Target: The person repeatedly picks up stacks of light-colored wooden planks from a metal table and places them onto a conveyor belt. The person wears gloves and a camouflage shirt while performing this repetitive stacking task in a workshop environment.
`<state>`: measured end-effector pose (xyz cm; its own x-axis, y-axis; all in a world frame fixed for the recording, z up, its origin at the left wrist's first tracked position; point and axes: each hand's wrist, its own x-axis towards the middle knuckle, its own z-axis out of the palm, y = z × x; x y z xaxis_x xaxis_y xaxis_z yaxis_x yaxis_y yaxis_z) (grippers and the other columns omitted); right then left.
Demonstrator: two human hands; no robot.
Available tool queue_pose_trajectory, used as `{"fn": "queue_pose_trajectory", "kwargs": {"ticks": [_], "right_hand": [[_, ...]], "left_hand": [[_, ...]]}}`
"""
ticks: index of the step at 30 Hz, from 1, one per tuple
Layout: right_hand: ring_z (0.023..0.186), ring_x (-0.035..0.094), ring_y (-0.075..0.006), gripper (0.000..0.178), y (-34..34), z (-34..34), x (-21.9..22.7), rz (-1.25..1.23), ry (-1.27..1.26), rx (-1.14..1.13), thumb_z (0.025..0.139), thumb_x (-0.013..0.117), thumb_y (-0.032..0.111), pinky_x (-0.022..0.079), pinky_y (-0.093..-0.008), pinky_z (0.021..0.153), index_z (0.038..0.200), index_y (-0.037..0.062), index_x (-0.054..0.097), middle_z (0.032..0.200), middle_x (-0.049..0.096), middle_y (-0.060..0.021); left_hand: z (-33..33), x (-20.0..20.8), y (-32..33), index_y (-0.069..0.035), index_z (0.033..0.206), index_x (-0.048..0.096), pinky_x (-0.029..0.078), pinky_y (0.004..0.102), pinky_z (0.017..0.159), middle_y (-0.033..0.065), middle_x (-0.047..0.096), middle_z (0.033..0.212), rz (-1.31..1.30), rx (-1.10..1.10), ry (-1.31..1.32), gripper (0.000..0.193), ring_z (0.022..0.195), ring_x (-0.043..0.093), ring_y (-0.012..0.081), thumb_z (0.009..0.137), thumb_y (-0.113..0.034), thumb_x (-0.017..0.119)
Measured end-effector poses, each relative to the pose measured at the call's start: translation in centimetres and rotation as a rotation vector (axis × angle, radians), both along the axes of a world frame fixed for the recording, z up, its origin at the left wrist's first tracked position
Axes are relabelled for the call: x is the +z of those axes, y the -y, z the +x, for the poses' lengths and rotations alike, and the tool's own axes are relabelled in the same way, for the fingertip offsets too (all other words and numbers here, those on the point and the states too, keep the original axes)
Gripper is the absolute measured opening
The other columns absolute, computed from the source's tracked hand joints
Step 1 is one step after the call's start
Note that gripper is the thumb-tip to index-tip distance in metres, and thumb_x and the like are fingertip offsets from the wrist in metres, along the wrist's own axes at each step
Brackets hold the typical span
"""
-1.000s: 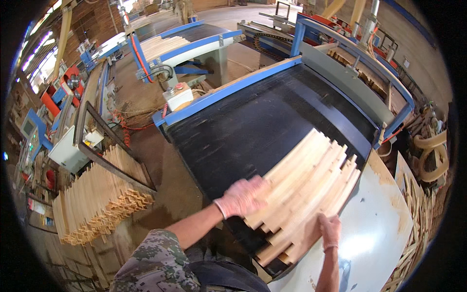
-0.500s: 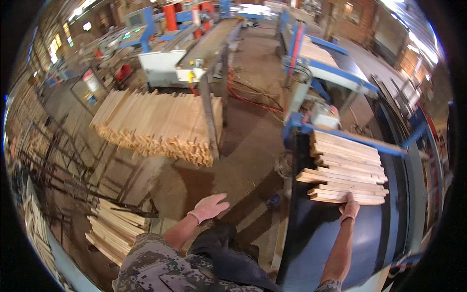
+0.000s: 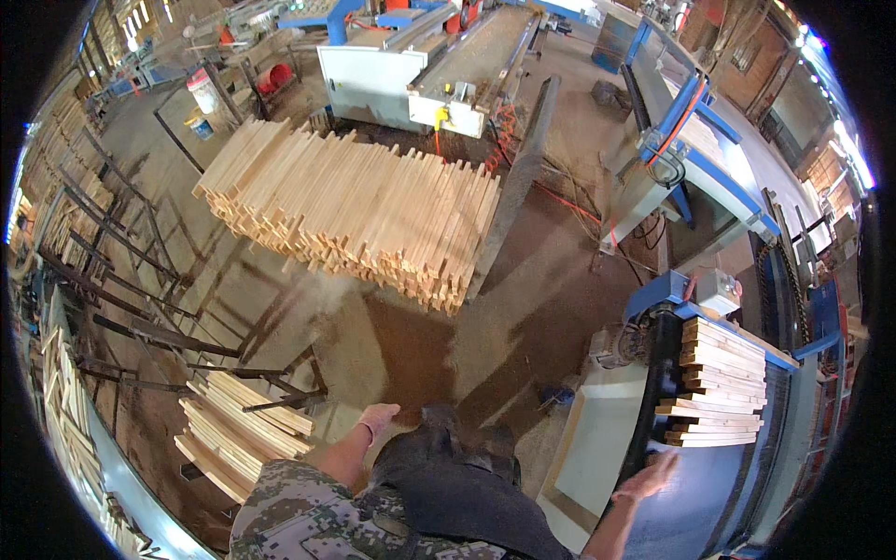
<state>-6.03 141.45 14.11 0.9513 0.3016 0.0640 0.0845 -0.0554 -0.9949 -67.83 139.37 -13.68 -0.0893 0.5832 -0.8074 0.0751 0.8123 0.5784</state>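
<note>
A worker's right hand (image 3: 651,474) is hovering just beside wooden strips (image 3: 719,385) lying on a black conveyor belt (image 3: 689,504), its grip empty and wide; the left hand (image 3: 377,419) is hanging near dark clothing (image 3: 467,495), its grip's width unclear.

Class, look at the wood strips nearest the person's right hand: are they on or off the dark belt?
On: the wood strips rest side by side on the dark belt, which shows beside them.

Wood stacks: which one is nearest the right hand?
The wood stack on the dark belt, just beyond the right hand; the large stack and lower-left stack are both farther left.
</note>
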Motion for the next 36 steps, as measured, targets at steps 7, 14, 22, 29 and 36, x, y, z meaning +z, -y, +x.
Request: {"fn": "queue_pose_trajectory", "kwargs": {"ticks": [7,14,22,29,36], "right_hand": [[0.1,0.067,-0.02,0.061,-3.2,-19.5,-8.9,-0.488,-0.516,0.782,0.101,0.07,0.021,0.057,-0.0365,0.082,0.154,-0.001,0.049,0.118,0.068,-0.0094],[0.08,0.064,-0.022,0.014,-14.6,-20.8,-21.5,-0.9,0.204,1.697,0.099,0.069,0.015,0.058,-0.0398,0.071,0.108,0.0068,0.062,0.095,0.061,-0.0055],[0.098,0.07,-0.0275,0.068,-32.0,-38.0,-26.7,-1.362,-0.21,1.421,0.096,0.075,0.031,0.06,-0.0432,0.082,0.153,0.0013,0.051,0.122,0.07,-0.0136],[0.124,0.065,-0.0273,0.079,-45.9,-45.0,-31.8,-1.173,-0.206,1.064,0.096,0.078,0.04,0.058,-0.0464,0.092,0.156,-0.0015,0.048,0.14,0.064,-0.0193],[0.096,0.075,-0.03,0.066,-49.7,-43.9,-36.1,-0.93,-0.753,0.836,0.101,0.068,0.059,0.062,-0.0437,0.082,0.143,0.0074,0.062,0.127,0.072,-0.0093]], "left_hand": [[-8.5,-3.2,-2.7,-0.002,0.112,0.074,0.052,0.0453,0.085,0.0151,0.072,0.093,0.04,-0.392,-0.248,0.038,0.093,0.067,0.0249,0.097,-0.035,0.065],[-15.2,-2.3,-9.1,-0.009,0.12,0.077,0.055,0.0394,0.091,0.0093,0.079,0.109,0.048,-0.305,-0.23,0.03,0.102,0.072,0.0215,0.103,-0.03,0.064],[-21.6,2.2,-19.7,-0.018,0.095,0.07,0.045,0.0338,0.074,-0.0039,0.063,0.09,-0.344,0.185,0.131,0.016,0.081,0.058,0.0126,0.096,-0.035,0.07],[-24.9,-3.9,-36.0,-0.017,0.127,0.058,0.052,0.0379,0.084,0.0041,0.065,0.11,-0.312,0.61,0.197,0.043,0.098,0.063,0.0205,0.099,-0.048,0.068],[-27.6,-9.4,-46.2,-0.022,0.157,0.051,0.058,0.0504,0.098,0.0114,0.062,0.138,-0.02,0.972,0.429,0.077,0.12,0.063,0.0325,0.096,-0.065,0.07]]}}
